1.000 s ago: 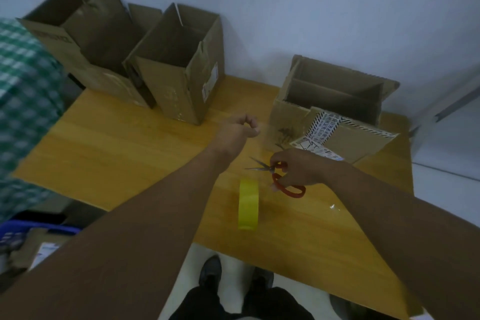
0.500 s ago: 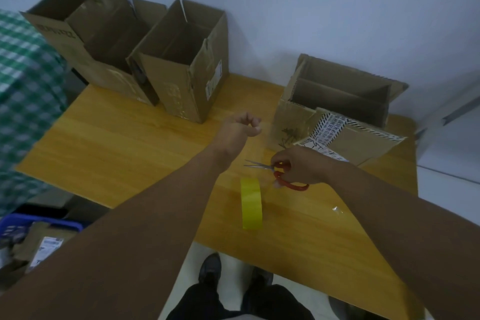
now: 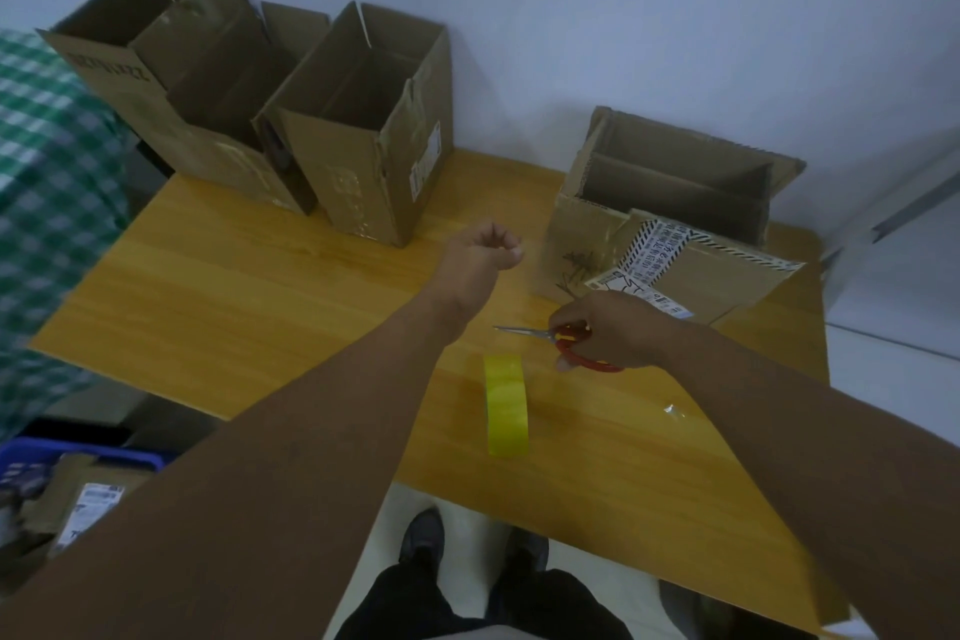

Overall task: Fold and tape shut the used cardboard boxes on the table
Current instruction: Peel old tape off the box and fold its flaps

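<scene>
Three open cardboard boxes stand on the wooden table (image 3: pixel 260 291): a large box (image 3: pixel 130 83) at the back left, a tall box (image 3: pixel 363 156) beside it, and a low box (image 3: pixel 670 218) with a printed flap at the right. A roll of yellow tape (image 3: pixel 506 403) stands on edge near the front. My right hand (image 3: pixel 613 327) grips red-handled scissors (image 3: pixel 566 343) lying just left of the low box, blades pointing left. My left hand (image 3: pixel 480 257) hovers over the table's middle with its fingers curled, holding nothing that I can see.
A person in a green checked shirt (image 3: pixel 47 224) stands at the table's left end. A blue crate (image 3: pixel 78 463) with cardboard sits on the floor below. A scrap of clear tape (image 3: pixel 672 411) lies on the table at the right. My shoes (image 3: pixel 423 535) show under the front edge.
Both hands stay almost still; the scissors' blades have closed slightly. The view has tilted a little, shifting the boxes in frame.
</scene>
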